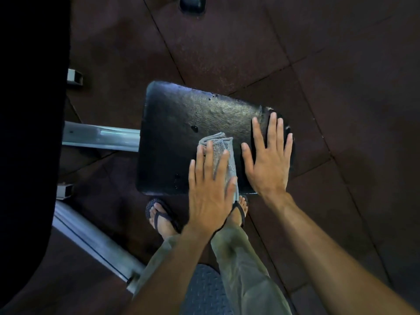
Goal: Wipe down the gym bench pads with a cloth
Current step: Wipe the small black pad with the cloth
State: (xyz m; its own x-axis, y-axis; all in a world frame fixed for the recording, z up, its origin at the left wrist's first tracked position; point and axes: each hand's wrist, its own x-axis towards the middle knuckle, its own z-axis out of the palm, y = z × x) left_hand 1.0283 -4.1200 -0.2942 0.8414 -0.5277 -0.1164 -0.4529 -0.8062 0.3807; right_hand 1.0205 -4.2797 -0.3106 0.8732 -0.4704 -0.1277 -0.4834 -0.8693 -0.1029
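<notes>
Seat pad: a black, rounded-rectangular vinyl bench pad (181,123) is seen at the middle of the view, carried on a grey metal frame tube (100,137) running off toward 9 o'clock; its sheen and the droplets on it suggest a wet, slippery skin over firm padding, judged too stiff to shift under wiping pressure
Right hand: the right hand (268,160) is laid flat and open on the pad's 3 o'clock end, fingers spread and nothing gripped, apparently as a brace
Left hand: the left hand (210,192) is pressed palm-down on the cloth at the pad's 6 o'clock edge, fingers extended rather than curled
Cloth: a folded grey woven cloth (223,147) lies on the pad just at 9 o'clock of the right hand, its folds showing toward 12 o'clock beyond the fingertips; it is judged light, limp and likely damp, best held by flat pressure across the folded middle so the layers are not dragged apart
Droplet: a dark bead of liquid (194,128) remains at 11 o'clock of the cloth, unwiped
</notes>
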